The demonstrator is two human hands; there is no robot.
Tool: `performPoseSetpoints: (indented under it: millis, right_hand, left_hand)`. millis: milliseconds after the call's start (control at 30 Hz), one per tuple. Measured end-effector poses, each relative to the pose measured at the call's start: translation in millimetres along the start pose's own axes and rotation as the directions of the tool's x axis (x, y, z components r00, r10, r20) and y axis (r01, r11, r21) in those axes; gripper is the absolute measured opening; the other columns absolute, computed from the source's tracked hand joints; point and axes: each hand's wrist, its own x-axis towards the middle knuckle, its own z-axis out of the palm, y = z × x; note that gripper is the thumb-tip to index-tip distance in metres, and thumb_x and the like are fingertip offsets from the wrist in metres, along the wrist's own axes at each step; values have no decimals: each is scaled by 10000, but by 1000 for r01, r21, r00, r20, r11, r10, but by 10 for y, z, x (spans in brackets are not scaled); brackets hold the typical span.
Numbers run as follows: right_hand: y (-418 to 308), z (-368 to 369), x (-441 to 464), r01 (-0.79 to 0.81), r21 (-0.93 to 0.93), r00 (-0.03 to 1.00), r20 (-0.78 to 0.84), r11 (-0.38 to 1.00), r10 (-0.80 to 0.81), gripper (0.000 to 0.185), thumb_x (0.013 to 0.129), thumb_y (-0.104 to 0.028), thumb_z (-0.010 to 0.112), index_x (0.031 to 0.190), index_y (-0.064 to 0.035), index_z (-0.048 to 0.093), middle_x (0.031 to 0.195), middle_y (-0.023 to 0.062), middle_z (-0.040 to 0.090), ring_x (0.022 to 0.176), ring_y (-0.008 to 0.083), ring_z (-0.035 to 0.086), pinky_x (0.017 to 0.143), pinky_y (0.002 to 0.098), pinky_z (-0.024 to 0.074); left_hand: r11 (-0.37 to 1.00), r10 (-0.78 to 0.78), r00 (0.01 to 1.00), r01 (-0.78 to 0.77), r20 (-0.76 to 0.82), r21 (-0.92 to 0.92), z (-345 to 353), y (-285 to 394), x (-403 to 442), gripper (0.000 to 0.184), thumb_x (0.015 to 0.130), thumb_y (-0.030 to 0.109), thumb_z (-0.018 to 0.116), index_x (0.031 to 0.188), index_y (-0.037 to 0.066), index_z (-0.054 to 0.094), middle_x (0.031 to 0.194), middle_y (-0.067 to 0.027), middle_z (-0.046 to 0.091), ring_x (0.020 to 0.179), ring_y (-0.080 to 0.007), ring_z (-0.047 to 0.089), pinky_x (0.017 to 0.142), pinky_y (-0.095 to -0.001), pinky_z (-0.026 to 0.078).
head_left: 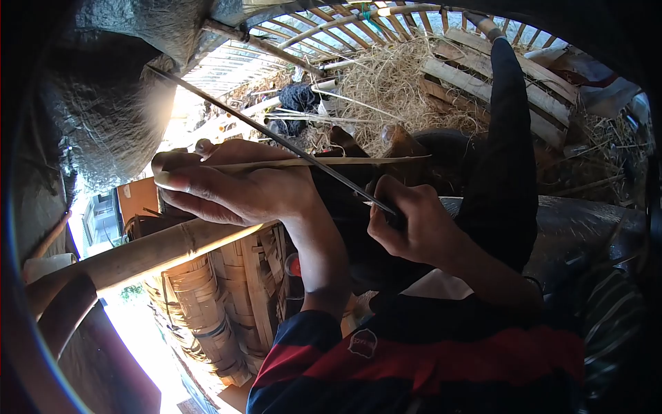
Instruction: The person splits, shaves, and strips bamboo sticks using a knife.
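My left hand (234, 181) is closed around a thin, pale bamboo strip (358, 161), which tapers to a point on the right. My right hand (414, 224) grips the dark handle of a long, narrow knife (262, 129), seen nearly edge-on. The blade slants up and left, passing above my left knuckles and crossing the strip just right of that hand. Whether blade and strip touch, I cannot tell. Below my left hand runs a thick bamboo pole (155, 252).
Woven bamboo baskets (200, 314) stand under the pole. Beyond my dark-trousered leg (507, 159) lie a slatted wooden pallet (476, 83) and loose straw (386, 83). A bamboo slat fence (345, 27) curves behind them. Silvery sheeting (103, 103) hangs at upper left.
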Motion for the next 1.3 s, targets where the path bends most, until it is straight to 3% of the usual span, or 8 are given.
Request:
performPoseSetpoints:
  millis: [200,333,433,500,633,833,933,1300]
  right_hand:
    - [234,-97,-216,-14,-125,1000,2,992,15,174,804,-143,629,851,-24,511,549,141,547,507,304,619,482,386,479]
    - [348,-126,-312,-156,-120,988,-23,980,154,167,805,-144,628,859,-28,520,566,149,565,518,315,623,496,384,487]
    - [149,-96,-127,-40,-97,999,-20,994,38,171,804,-148,628,852,-23,522,578,151,575,522,325,623,498,389,488]
    - [-41,-63,28,39,-79,999,-5,996,-40,174,803,-152,628,848,-20,522,585,151,579,525,330,622,501,394,490]
    - [-33,3,149,123,-92,992,-12,988,-124,151,805,-130,611,821,-12,519,560,140,561,519,304,620,509,385,481]
    - [713,-58,-210,-202,-155,979,3,967,205,189,812,-172,608,858,-5,533,560,167,578,549,349,628,535,423,506]
    - [681,-105,-166,-253,-167,967,-16,953,254,186,813,-169,601,864,-3,535,567,173,582,556,349,632,541,428,506]
    - [352,-56,53,54,-99,998,-1,994,-55,176,805,-160,610,845,-11,525,539,155,552,518,343,614,524,421,500]
  left_hand:
    - [918,337,933,-356,129,174,-83,-74,53,338,1045,231,307,1024,-38,511,879,-49,420,752,-121,426,654,-281,379]
    - [992,116,988,-110,98,-67,-119,-138,71,334,1045,235,303,1005,-24,509,867,-45,423,744,-125,419,652,-285,374]
    - [512,684,689,-687,239,516,-105,-198,98,336,1042,265,313,936,7,499,852,-33,418,755,-112,426,652,-274,368]
    - [978,46,992,-21,118,-207,-129,-61,19,326,1039,273,331,997,6,513,866,-26,440,762,-105,439,675,-286,389]
    - [973,218,968,-225,125,47,-186,-218,51,326,1033,275,359,1093,0,522,904,-20,482,786,-108,464,721,-277,413]
    - [936,-151,987,123,-59,-329,-230,-401,54,376,1030,256,365,1268,-11,480,1150,-90,560,1007,-129,546,835,-268,451]
    - [906,335,924,-370,184,207,-278,-385,40,391,1036,239,336,1316,-10,448,1131,-100,564,998,-130,550,825,-280,460]
    - [916,-76,989,120,127,-383,103,-2,89,421,1027,403,291,821,64,432,744,-61,480,559,-124,530,436,-217,420]
